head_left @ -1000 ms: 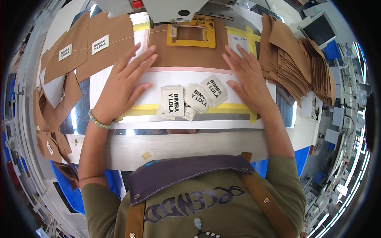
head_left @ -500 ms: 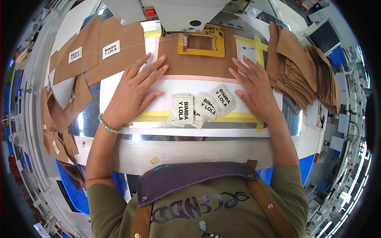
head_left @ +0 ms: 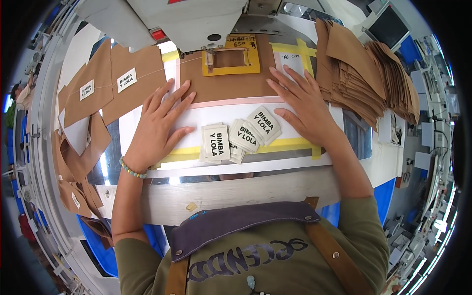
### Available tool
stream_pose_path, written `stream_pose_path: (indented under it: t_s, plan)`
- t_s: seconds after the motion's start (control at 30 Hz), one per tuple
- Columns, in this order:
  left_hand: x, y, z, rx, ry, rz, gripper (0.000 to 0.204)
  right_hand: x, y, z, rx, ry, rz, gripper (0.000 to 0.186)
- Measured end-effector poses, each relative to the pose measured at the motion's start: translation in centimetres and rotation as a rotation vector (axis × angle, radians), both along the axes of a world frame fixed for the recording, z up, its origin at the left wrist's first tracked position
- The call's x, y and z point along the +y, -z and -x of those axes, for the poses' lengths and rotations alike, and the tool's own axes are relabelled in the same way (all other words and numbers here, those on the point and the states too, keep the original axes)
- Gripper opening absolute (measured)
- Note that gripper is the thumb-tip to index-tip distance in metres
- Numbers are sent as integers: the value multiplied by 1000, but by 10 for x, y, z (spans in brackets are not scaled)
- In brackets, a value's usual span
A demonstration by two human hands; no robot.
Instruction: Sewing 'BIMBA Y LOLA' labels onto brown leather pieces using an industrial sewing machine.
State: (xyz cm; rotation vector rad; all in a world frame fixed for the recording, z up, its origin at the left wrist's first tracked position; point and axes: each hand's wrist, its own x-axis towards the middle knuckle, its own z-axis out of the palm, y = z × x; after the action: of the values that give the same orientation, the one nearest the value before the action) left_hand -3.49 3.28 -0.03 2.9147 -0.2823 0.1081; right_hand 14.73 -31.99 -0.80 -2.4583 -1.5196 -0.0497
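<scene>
My left hand (head_left: pixel 157 128) lies open, fingers spread, at the left of a brown sheet (head_left: pixel 191 78) set on a white, taped board (head_left: pixel 295 157). My right hand (head_left: pixel 305 113) rests open at the sheet's right side, fingertips on it and the board's edge strip. A yellow rectangular frame (head_left: pixel 230 70) sits on the sheet under the white sewing machine head (head_left: pixel 191 24). Between my hands lie several small white printed fabric labels (head_left: pixel 215 142), in overlapping piles on the board. Neither hand holds anything.
Brown pieces with white labels, linked by thread (head_left: pixel 135 64), lie left; more hang at the table's front left (head_left: pixel 69 199). Thick stacks of brown pieces (head_left: pixel 349 83) lie right, near a monitor (head_left: pixel 386 22). Blue bins (head_left: pixel 383 191) flank me below. A person (head_left: pixel 24 96) appears at far left.
The whole view has shifted a little with the head camera, the table appearing lower in the picture. Both my hands stay spread in about the same places on the sheet and board.
</scene>
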Motion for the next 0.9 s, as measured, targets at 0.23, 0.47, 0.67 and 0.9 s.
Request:
stream_pose_path:
  t_s: [0.23,0.47,0.67,0.9]
  plan:
    - [-2,4,1,-29,-42,73,75,-4,3,-3,38,6,-161,61]
    - [1,5,1,-21,-23,-16,74,-3,2,-3,20,-54,-171,58]
    - [3,7,2,-41,-27,24,72,-8,4,-4,36,-80,-121,51]
    - [2,5,0,-39,-4,18,68,-9,4,-4,55,-74,-138,47]
